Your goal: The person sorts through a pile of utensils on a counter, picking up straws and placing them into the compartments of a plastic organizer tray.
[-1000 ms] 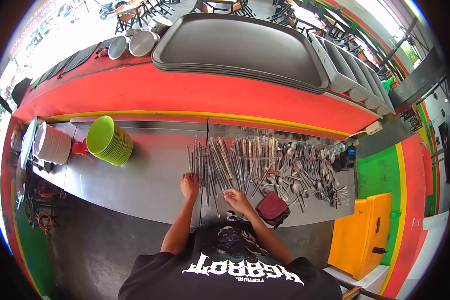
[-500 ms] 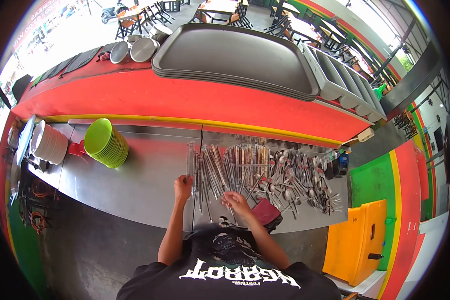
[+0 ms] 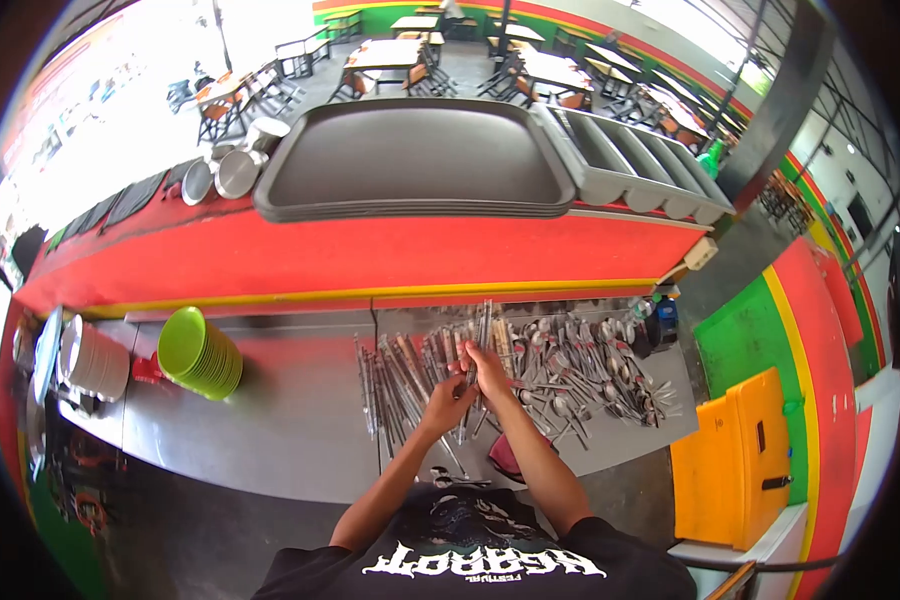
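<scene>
- Your left hand (image 3: 448,398) and your right hand (image 3: 487,368) met over the middle of the long steel table (image 3: 270,400), both closed on a small bundle of thin metal chopsticks (image 3: 482,330) that stood out past your fingers toward the red counter wall (image 3: 370,255).
- By my judgement the sorting was only partly done: long pieces lay in rough rows to the left of your hands, yet the heap of steel spoons and forks (image 3: 590,365) to the right lay tangled and unsorted.
- The grey divided cutlery tray (image 3: 630,165) up on the counter looked empty as far as I could tell, beside the stack of dark serving trays (image 3: 410,160).
- The bundle looked slim, shiny and uneven at the ends, lifted slightly above the row of loose chopsticks (image 3: 395,375).
- A maroon cloth (image 3: 505,455) lay near your right forearm; the lime-green bowls (image 3: 198,352) stood well apart at the left.
</scene>
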{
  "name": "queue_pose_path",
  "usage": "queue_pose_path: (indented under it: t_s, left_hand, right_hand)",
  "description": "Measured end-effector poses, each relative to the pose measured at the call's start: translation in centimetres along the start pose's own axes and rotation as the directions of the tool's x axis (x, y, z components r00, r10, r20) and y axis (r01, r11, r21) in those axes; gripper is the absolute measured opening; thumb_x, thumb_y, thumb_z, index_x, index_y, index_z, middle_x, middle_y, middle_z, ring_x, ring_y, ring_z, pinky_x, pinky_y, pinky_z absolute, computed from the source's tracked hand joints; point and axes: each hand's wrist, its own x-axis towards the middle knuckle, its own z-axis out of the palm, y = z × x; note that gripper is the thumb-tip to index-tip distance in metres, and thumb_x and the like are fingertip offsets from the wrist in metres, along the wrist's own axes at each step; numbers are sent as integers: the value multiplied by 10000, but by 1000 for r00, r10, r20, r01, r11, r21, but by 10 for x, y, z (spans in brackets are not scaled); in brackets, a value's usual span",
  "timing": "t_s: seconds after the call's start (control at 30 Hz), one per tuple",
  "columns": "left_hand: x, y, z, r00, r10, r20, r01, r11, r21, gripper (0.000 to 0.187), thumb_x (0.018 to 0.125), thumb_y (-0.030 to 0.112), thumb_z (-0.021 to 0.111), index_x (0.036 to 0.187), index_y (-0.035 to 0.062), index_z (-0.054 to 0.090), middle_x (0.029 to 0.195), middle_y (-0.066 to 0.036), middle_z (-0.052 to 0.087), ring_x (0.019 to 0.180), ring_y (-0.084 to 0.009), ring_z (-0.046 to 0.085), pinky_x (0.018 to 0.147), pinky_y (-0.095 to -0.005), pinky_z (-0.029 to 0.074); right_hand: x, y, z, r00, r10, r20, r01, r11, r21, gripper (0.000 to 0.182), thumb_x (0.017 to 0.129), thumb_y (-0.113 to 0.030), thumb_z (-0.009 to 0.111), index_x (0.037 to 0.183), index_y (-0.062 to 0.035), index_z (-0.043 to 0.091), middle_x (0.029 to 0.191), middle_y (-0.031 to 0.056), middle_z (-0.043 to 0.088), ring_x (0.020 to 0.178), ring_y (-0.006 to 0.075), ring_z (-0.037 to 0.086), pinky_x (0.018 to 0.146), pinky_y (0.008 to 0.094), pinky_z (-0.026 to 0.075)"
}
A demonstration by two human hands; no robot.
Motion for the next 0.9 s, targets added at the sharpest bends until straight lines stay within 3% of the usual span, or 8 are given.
queue_pose_path:
  t_s: [0.03,0.13,0.23,0.37,0.57,0.67,0.87,0.9]
  left_hand:
    - [5,9,11,997,75,4,-75,993,-96,230,936,194,596,887,-30,579,644,-24,469,607,-80,409,531,-292,341]
    - [26,30,32,986,-62,153,93,975,-203,212,995,191,523,945,-9,572,719,37,442,684,-59,400,592,-252,339]
    - [46,60,50,977,-36,211,63,990,-124,215,1022,172,461,1009,-17,563,781,17,461,745,-66,408,648,-252,348]
    - [82,103,82,936,341,89,-319,927,-198,205,1021,115,415,1113,-32,526,824,3,457,739,-85,414,706,-254,388]
    - [160,199,95,914,386,123,-369,918,-145,172,1008,125,441,1018,-29,518,805,-14,495,679,-69,441,590,-253,415]
    - [200,257,96,824,565,52,-565,825,-13,185,1003,140,451,939,-20,518,748,-13,499,634,-72,467,544,-264,416]
    - [293,323,99,836,547,-52,-513,811,282,262,990,184,481,886,-44,558,704,-33,552,591,-89,517,524,-280,421]
    - [309,326,101,864,498,-75,-477,857,193,283,986,194,491,918,-67,577,706,-42,573,610,-92,538,525,-288,424]
  right_hand:
    - [-2,-10,-5,999,-16,-39,16,1000,-3,337,975,-333,536,1071,-14,585,677,20,525,737,202,627,698,327,476]
    - [-8,-51,-20,993,-50,-108,48,998,-28,314,992,-320,506,969,-15,581,638,14,494,711,182,599,705,339,475]
    - [-1,-82,-44,990,-106,-92,95,989,-111,327,1007,-305,486,911,-8,582,646,19,494,729,161,588,707,343,480]
    - [-2,-155,-47,964,-256,69,265,943,-202,322,1007,-305,490,920,-7,575,680,25,524,722,155,588,679,294,470]
    - [40,-282,-54,849,-449,277,523,788,-325,361,1002,-349,484,940,-12,597,721,43,607,664,104,580,606,247,459]
    - [64,-347,-55,790,-512,337,609,714,-345,368,996,-349,488,940,-3,601,722,50,612,660,101,583,613,246,464]
    - [128,-434,-63,763,-569,307,643,620,-448,404,948,-396,521,926,-7,626,748,45,616,687,115,584,641,268,468]
    - [138,-444,-65,752,-581,312,656,611,-443,407,944,-400,522,912,-9,629,746,47,618,689,120,586,644,273,468]
